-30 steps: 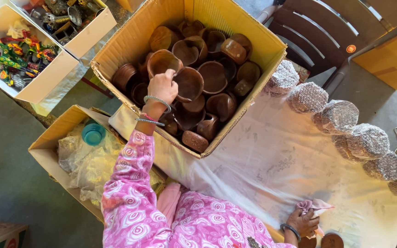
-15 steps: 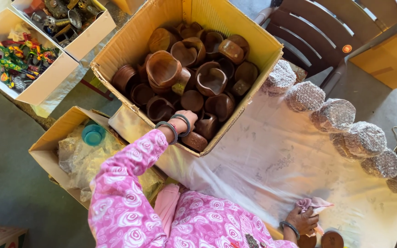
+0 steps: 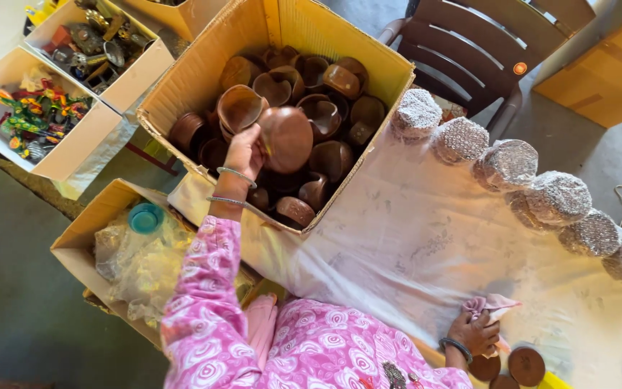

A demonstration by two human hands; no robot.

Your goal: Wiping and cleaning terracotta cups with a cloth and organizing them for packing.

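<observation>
My left hand [image 3: 245, 151] is over the big open cardboard box [image 3: 181, 86] and grips a round brown clay pot [image 3: 286, 138], lifted a little above the others. The box is full of several similar brown clay pots [image 3: 325, 115], some upright and some tipped. My right hand [image 3: 475, 333] rests at the near edge of the white-covered table [image 3: 397, 245], closed on a crumpled pink cloth [image 3: 494, 306]. Two small brown clay pieces [image 3: 525, 365] lie just beside that hand.
A row of silvery mesh-wrapped bundles [image 3: 507, 164] lines the table's far edge. A dark slatted chair [image 3: 484, 50] stands behind. To the left are white boxes of colourful ornaments [image 3: 37, 115] and metal items [image 3: 98, 43], and a carton of plastic bags [image 3: 145, 259].
My left hand dipped lower into the box, then came up holding one clay pot. My right hand has stayed on the pink cloth.
</observation>
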